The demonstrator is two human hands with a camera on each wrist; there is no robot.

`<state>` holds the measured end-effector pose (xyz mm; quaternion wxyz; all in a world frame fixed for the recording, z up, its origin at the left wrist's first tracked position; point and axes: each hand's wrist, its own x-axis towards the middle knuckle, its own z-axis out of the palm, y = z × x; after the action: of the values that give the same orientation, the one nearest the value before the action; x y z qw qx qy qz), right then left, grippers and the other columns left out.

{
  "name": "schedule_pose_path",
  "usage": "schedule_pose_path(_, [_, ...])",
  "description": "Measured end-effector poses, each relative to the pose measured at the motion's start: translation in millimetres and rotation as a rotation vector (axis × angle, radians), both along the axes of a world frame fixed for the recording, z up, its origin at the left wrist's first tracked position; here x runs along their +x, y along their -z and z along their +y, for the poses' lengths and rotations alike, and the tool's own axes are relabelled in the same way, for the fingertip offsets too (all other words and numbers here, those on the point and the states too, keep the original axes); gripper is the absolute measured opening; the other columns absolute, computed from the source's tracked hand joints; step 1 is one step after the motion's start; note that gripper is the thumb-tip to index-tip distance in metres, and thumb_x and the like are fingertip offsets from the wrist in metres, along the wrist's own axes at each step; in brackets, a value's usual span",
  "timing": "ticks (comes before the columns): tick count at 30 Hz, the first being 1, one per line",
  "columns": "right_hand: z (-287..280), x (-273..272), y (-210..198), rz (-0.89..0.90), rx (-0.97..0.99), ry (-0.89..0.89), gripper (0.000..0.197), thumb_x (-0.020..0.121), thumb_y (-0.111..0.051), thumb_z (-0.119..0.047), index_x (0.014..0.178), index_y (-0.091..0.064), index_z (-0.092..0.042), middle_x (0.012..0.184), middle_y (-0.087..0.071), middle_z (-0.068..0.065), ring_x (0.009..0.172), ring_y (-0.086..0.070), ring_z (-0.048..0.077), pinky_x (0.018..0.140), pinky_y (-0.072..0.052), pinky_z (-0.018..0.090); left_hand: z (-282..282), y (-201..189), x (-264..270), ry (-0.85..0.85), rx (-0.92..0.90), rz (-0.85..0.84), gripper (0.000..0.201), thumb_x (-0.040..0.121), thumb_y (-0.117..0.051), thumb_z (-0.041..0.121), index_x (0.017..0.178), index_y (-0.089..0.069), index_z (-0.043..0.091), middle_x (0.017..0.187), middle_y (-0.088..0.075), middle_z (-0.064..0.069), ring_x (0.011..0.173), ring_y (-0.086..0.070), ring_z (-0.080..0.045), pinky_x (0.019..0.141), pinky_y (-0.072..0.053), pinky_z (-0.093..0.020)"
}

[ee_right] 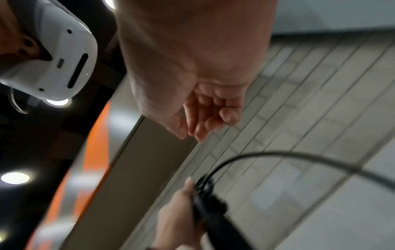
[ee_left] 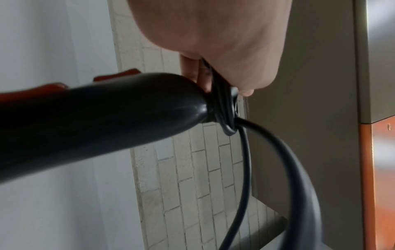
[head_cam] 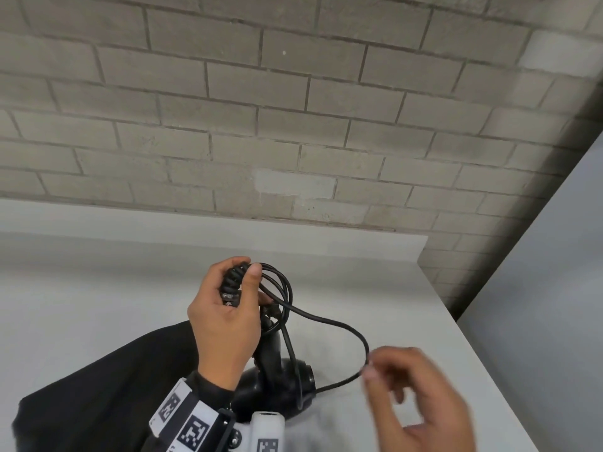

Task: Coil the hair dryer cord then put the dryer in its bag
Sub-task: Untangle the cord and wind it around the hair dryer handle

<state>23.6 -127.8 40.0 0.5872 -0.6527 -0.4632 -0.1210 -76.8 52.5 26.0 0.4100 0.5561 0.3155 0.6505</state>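
The black hair dryer (head_cam: 277,386) hangs head-down just above the white table, its handle (ee_left: 96,118) pointing up towards my left hand (head_cam: 241,275). That hand grips several coiled loops of the black cord (head_cam: 280,282) together with the ribbed cord end at the top of the handle. From the coils a free length of cord (head_cam: 352,331) arcs right and down past my blurred right hand (head_cam: 370,368). In the right wrist view my right hand (ee_right: 191,134) has relaxed fingers that hold nothing, and the cord (ee_right: 278,154) passes apart from them. A black fabric bag (head_cam: 98,386) lies at the lower left.
The white table (head_cam: 359,272) ends at a grey brick wall (head_cam: 293,125) behind. Its right edge runs diagonally beside a grey panel (head_cam: 538,288). The bag covers the table's near left part.
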Motion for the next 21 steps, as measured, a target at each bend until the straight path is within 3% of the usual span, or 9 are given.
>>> schedule_pose_path(2, [12,-15,2,0.084,-0.193,-0.176,0.015,0.074,-0.063,-0.044,0.087,-0.066,-0.037,0.078,-0.066,-0.016,0.069,-0.057,0.006,0.058,-0.041,0.01,-3,-1,2,-0.005,0.012,0.018,0.023,0.086,-0.066,0.037,0.101,-0.065,0.02,0.078,-0.069,0.013,0.056,-0.069,-0.013,0.063,-0.06,-0.031])
schedule_pose_path(4, [24,-21,7,0.112,-0.481,-0.275,0.026,0.075,-0.056,-0.06,0.099,-0.059,-0.05,0.094,-0.064,-0.022,0.093,-0.055,0.0,0.072,-0.041,0.008,-8,-3,4,-0.008,0.032,0.035,0.023,0.086,-0.066,0.037,0.101,-0.066,0.02,0.079,-0.069,0.014,0.057,-0.069,-0.012,0.063,-0.06,-0.032])
schedule_pose_path(6, [33,-20,7,0.11,-0.6,-0.363,0.014,0.086,-0.053,-0.056,0.099,-0.054,-0.051,0.091,-0.064,-0.021,0.097,-0.053,-0.003,0.075,-0.04,0.011,-12,-5,5,-0.011,0.045,0.052,0.021,0.085,-0.066,0.037,0.099,-0.066,0.022,0.079,-0.07,0.016,0.058,-0.069,-0.011,0.062,-0.059,-0.031])
schedule_pose_path(7, [36,-18,4,0.144,-0.569,-0.415,0.006,0.092,-0.054,-0.045,0.098,-0.055,-0.047,0.083,-0.066,-0.019,0.089,-0.056,-0.001,0.072,-0.04,0.013,-12,-5,5,-0.015,0.045,0.057,0.019,0.086,-0.066,0.038,0.099,-0.066,0.024,0.079,-0.07,0.016,0.058,-0.069,-0.011,0.063,-0.059,-0.033])
schedule_pose_path(10, [33,-9,0,0.271,-0.445,-0.506,0.015,0.097,-0.053,-0.026,0.093,-0.062,-0.038,0.064,-0.062,-0.01,0.065,-0.056,0.003,0.066,-0.049,0.024,-10,-2,3,-0.025,0.053,0.074,0.019,0.088,-0.069,0.048,0.097,-0.066,0.032,0.084,-0.071,0.014,0.069,-0.071,-0.013,0.068,-0.06,-0.036])
schedule_pose_path(12, [25,-3,-3,0.362,-0.38,-0.529,0.015,0.092,-0.052,-0.029,0.093,-0.067,-0.033,0.063,-0.06,-0.003,0.062,-0.055,0.005,0.066,-0.05,0.022,-11,0,2,-0.017,0.053,0.073,0.022,0.084,-0.066,0.051,0.096,-0.067,0.033,0.088,-0.071,0.014,0.076,-0.072,-0.013,0.072,-0.059,-0.032])
schedule_pose_path(15, [12,8,-4,0.397,-0.301,-0.535,0.019,0.088,-0.056,-0.037,0.095,-0.072,-0.028,0.063,-0.061,0.003,0.062,-0.055,0.007,0.064,-0.046,0.018,-13,-2,4,0.006,0.044,0.064,0.019,0.088,-0.071,0.044,0.096,-0.067,0.027,0.088,-0.071,0.016,0.076,-0.071,-0.005,0.072,-0.058,-0.025])
schedule_pose_path(18, [-4,25,-4,0.428,-0.214,-0.493,0.03,0.08,-0.059,-0.045,0.091,-0.075,-0.022,0.062,-0.061,0.005,0.061,-0.056,0.01,0.063,-0.046,0.016,-8,-4,5,0.031,0.0,0.031,0.021,0.085,-0.068,0.037,0.097,-0.068,0.021,0.084,-0.071,0.007,0.074,-0.072,-0.006,0.074,-0.062,-0.041])
schedule_pose_path(21, [-16,44,2,0.33,-0.344,-0.459,0.035,0.081,-0.054,-0.052,0.081,-0.074,-0.023,0.06,-0.059,-0.001,0.06,-0.054,0.009,0.062,-0.044,0.015,-4,-5,3,0.027,-0.016,0.028,0.016,0.084,-0.068,0.036,0.094,-0.068,0.023,0.081,-0.071,0.003,0.071,-0.072,-0.009,0.074,-0.061,-0.048])
